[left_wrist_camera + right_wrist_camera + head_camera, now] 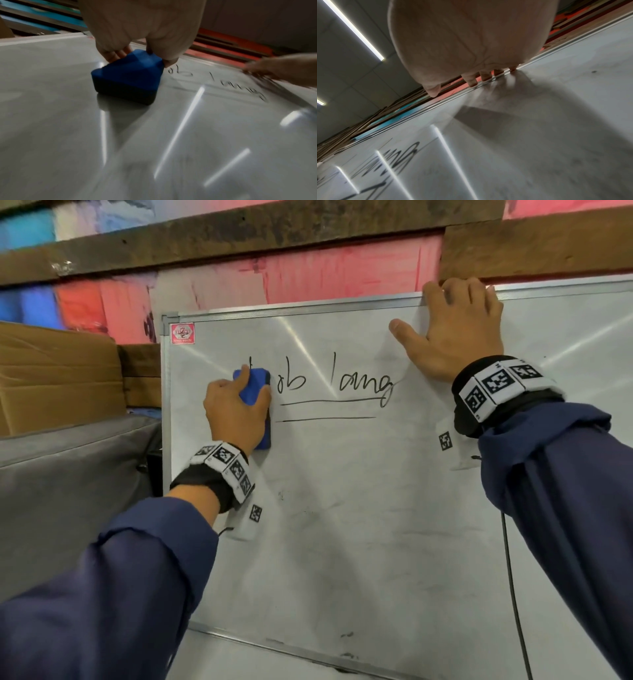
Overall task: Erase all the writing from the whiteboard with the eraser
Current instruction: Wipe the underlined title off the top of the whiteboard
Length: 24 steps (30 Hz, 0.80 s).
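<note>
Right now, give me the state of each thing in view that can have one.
eraser: pressed flat on the whiteboard, over the start of the writing.
writing: unerased to the right of the eraser, with two underlines.
whiteboard: upright, smudged grey.
left hand: grips the eraser.
right hand: flat on the whiteboard, fingertips at its top edge.

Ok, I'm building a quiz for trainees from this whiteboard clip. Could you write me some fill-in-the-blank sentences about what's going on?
The left hand grips a ____ eraser against the whiteboard.
The right hand rests on the whiteboard's ____ edge.
Under the writing run ____ black lines.
The eraser sits at the ____ end of the writing.
Missing words: blue, top, two, left.
</note>
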Tool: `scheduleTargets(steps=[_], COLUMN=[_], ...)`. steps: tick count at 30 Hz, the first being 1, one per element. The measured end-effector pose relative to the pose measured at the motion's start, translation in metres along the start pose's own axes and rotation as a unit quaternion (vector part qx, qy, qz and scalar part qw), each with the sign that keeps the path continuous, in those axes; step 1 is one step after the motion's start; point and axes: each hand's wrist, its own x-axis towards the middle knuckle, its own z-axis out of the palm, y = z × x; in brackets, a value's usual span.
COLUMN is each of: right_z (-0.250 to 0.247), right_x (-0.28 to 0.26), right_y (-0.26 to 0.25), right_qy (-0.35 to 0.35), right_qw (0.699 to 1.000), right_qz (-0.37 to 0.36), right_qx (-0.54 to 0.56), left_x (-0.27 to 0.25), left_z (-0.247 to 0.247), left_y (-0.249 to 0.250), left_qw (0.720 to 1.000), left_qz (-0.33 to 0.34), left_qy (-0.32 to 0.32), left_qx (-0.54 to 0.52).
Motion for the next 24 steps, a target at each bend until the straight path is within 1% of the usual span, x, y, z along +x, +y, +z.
scheduleTargets(steps=[3, 5, 6, 10, 12, 14, 18, 19, 22, 24], right_z=[0.0, -0.001, -0.001, -0.003, -0.003, -0.001, 0.001, 0.001, 0.001, 0.002], right_x=[0.001, -0.001, -0.002, -0.001, -0.001, -0.001, -0.001, -0.001, -0.001, -0.001], right_y=[-0.001, -0.001, -0.001, 0.0, 0.0, -0.001, -0.003, -0.002, -0.002, -0.001], right_qy=[0.0, 0.002, 0.001, -0.011, -0.012, -0.011, -0.005, -0.006, -0.008, -0.009], right_qw=[1.0, 1.0, 1.0, 1.0, 1.0, 1.0, 1.0, 1.0, 1.0, 1.0], right_qz=[0.003, 0.003, 0.003, -0.004, -0.004, 0.0, 0.007, 0.007, 0.004, 0.001], right_qx=[-0.002, -0.001, -0.002, -0.004, -0.008, -0.006, 0.0, 0.001, -0.004, -0.009], left_x=[-0.024, -0.039, -0.038, 0.005, 0.02, 0.016, -0.008, -0.005, 0.027, 0.038], left_z=[0.001, -0.001, 0.0, 0.002, 0.002, 0.005, 0.009, 0.007, 0.003, -0.001], left_y=[0.0, -0.005, -0.006, -0.007, -0.006, -0.005, -0.008, -0.007, -0.012, -0.009], left_qw=[0.999, 0.998, 0.998, 1.0, 0.999, 0.999, 0.999, 0.999, 0.999, 0.999], left_qz=[0.025, 0.048, 0.047, -0.009, -0.02, -0.024, -0.001, 0.005, -0.013, -0.017], left_qy=[-0.019, -0.027, -0.021, 0.018, 0.026, 0.031, 0.017, 0.021, 0.036, 0.033], left_qx=[-0.037, -0.033, -0.031, -0.019, -0.021, -0.033, -0.049, -0.046, -0.022, -0.006])
